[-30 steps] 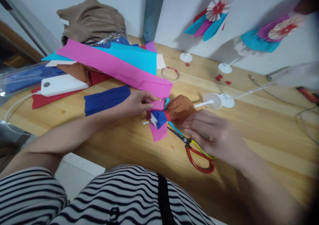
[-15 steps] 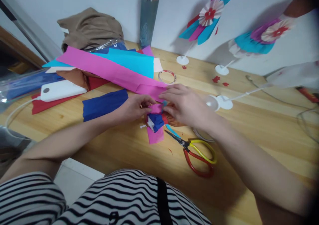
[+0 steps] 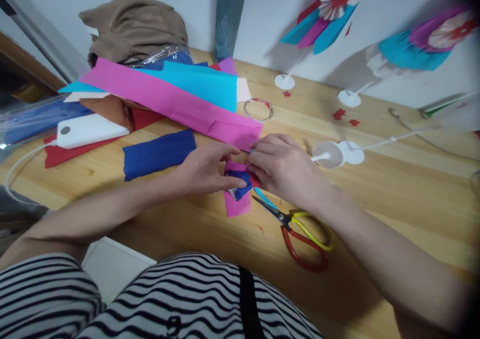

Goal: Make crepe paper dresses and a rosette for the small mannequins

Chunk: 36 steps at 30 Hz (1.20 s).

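Note:
Between my hands is a small bundle of gathered crepe paper, its blue part in front of a pink fold. My left hand grips the bundle's left side, thumb pressed over the blue paper and index finger arched above. My right hand is closed on the right side, fingers bent around it; a bit of red shows beside the fingertips. Below the bundle a pink strip lies on the table. Scissors with one yellow and one red handle lie just to the right, blades pointing towards the bundle.
A long pink paper strip lies over a turquoise sheet. Nearby are a blue crepe piece, a white power bank with cable, and a tape roll. Paper-decorated stands and a grey-blue bottle stand behind.
My left thumb has moved from the pink fold down onto the blue paper, and the left fingers have spread wider. My right hand stays at the bundle. The view has shifted slightly.

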### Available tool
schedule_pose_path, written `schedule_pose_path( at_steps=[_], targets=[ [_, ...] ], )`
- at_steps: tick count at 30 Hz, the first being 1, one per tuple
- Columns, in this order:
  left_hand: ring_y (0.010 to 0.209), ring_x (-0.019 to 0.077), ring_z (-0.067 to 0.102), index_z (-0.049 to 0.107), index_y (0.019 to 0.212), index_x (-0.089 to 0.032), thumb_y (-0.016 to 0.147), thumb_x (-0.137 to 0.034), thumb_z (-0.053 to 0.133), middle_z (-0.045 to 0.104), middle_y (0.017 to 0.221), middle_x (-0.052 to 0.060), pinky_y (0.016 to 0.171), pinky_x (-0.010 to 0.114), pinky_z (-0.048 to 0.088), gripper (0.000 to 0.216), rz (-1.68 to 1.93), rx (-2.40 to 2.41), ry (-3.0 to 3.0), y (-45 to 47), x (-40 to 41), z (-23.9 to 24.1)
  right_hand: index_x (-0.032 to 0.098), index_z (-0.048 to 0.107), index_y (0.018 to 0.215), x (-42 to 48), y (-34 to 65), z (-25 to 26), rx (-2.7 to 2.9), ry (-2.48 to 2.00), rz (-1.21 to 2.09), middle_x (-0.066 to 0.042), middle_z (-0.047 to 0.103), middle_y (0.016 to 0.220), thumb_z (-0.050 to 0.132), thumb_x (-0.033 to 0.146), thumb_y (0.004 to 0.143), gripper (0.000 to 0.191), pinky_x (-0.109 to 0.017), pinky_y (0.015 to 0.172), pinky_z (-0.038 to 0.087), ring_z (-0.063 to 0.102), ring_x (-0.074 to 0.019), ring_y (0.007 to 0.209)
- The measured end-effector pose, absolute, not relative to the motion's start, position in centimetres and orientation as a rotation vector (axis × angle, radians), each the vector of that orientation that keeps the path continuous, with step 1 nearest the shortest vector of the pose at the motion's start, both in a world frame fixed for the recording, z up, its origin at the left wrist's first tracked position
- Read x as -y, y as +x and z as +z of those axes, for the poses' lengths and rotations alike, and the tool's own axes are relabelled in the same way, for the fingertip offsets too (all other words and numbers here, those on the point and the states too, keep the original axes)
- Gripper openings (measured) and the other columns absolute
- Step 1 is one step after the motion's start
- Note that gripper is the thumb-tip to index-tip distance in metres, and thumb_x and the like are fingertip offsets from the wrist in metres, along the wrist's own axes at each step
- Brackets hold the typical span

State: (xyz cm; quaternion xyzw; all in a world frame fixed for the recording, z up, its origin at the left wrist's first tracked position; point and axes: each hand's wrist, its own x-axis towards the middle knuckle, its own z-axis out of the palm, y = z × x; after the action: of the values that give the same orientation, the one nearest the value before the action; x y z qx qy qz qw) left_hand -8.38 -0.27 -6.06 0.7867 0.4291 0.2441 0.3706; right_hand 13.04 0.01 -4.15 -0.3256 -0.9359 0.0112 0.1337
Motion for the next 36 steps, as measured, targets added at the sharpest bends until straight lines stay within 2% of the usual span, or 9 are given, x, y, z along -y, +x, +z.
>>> schedule_pose_path(
  at_steps=[2, 4, 8, 13, 20, 23, 31, 36],
  targets=[
    [0.092, 0.0226, 0.067, 0.069, 0.107, -0.018, 0.07, -0.046, 0.082, 0.073, 0.101, 0.006, 0.078, 0.032, 0.05, 0.048, 0.592, -1.151, 2.077, -8.0, 0.6, -5.9, 0.015, 0.073, 0.101, 0.4, 13.3, -4.4, 2.705, -0.899, -0.028, -0.008, 0.067, 0.079, 0.052, 0.014, 0.095, 0.022, -0.039, 0.082, 0.042, 0.059, -0.0258, 0.087],
    [0.091, 0.0223, 0.067, 0.068, 0.104, -0.019, 0.071, -0.041, 0.08, 0.073, 0.1, 0.006, 0.077, 0.032, 0.05, 0.041, 0.563, -1.179, 2.079, -7.4, 0.9, -6.1, 0.014, 0.072, 0.097, 0.6, 13.5, -4.6, 2.69, -0.869, -0.075, -0.008, 0.066, 0.079, 0.05, 0.013, 0.095, 0.023, -0.041, 0.083, 0.043, 0.059, -0.0264, 0.09],
    [0.084, 0.0187, 0.065, 0.067, 0.091, -0.019, 0.073, -0.028, 0.076, 0.07, 0.089, 0.003, 0.072, 0.029, 0.048, 0.023, 0.601, -1.185, 2.068, -6.6, 1.2, -6.6, 0.017, 0.071, 0.085, 1.0, 13.7, -4.8, 2.662, -0.842, -0.095, -0.007, 0.064, 0.075, 0.05, 0.015, 0.097, 0.024, -0.041, 0.084, 0.046, 0.06, -0.0266, 0.092],
    [0.074, 0.0165, 0.06, 0.058, 0.077, -0.019, 0.073, -0.027, 0.07, 0.064, 0.075, 0.001, 0.065, 0.028, 0.043, 0.015, 0.602, -1.217, 2.141, -6.4, 1.5, -6.6, 0.021, 0.072, 0.088, 1.4, 14.1, -5.1, 2.664, -0.822, -0.157, -0.006, 0.069, 0.082, 0.051, 0.014, 0.097, 0.024, -0.041, 0.091, 0.048, 0.062, -0.0257, 0.096],
    [0.084, 0.0193, 0.063, 0.056, 0.083, -0.02, 0.076, -0.022, 0.061, 0.069, 0.087, 0.004, 0.073, 0.031, 0.046, 0.008, 0.595, -1.162, 2.245, -6.4, 1.9, -6.9, 0.024, 0.071, 0.086, 2.4, 14.4, -5.7, 2.62, -0.842, -0.255, -0.004, 0.071, 0.085, 0.049, 0.016, 0.099, 0.027, -0.044, 0.101, 0.045, 0.064, -0.0246, 0.106],
    [0.083, 0.0193, 0.063, 0.057, 0.084, -0.02, 0.077, -0.02, 0.06, 0.069, 0.087, 0.004, 0.074, 0.032, 0.048, 0.008, 0.595, -1.155, 2.24, -6.4, 1.9, -7.1, 0.025, 0.072, 0.086, 2.8, 14.4, -5.7, 2.6, -0.819, -0.29, -0.003, 0.072, 0.083, 0.047, 0.016, 0.101, 0.03, -0.043, 0.102, 0.045, 0.064, -0.0235, 0.107],
    [0.072, 0.0152, 0.06, 0.058, 0.083, -0.018, 0.08, -0.01, 0.06, 0.066, 0.077, 0.001, 0.075, 0.031, 0.048, 0.009, 0.607, -1.119, 2.254, -6.2, 2.1, -6.7, 0.019, 0.071, 0.095, 3.4, 14.3, -6.4, 2.518, -0.811, -0.263, -0.003, 0.074, 0.084, 0.054, 0.014, 0.099, 0.018, -0.044, 0.104, 0.045, 0.067, -0.0228, 0.107],
    [0.082, 0.0162, 0.064, 0.063, 0.089, -0.016, 0.086, -0.013, 0.058, 0.071, 0.088, 0.004, 0.078, 0.03, 0.052, 0.007, 0.658, -1.038, 2.374, -6.6, 2.1, -7.4, 0.017, 0.072, 0.098, 4.1, 14.5, -6.9, 2.488, -0.816, -0.236, -0.004, 0.074, 0.084, 0.057, 0.012, 0.097, 0.015, -0.049, 0.104, 0.045, 0.067, -0.0245, 0.107]
  ],
)
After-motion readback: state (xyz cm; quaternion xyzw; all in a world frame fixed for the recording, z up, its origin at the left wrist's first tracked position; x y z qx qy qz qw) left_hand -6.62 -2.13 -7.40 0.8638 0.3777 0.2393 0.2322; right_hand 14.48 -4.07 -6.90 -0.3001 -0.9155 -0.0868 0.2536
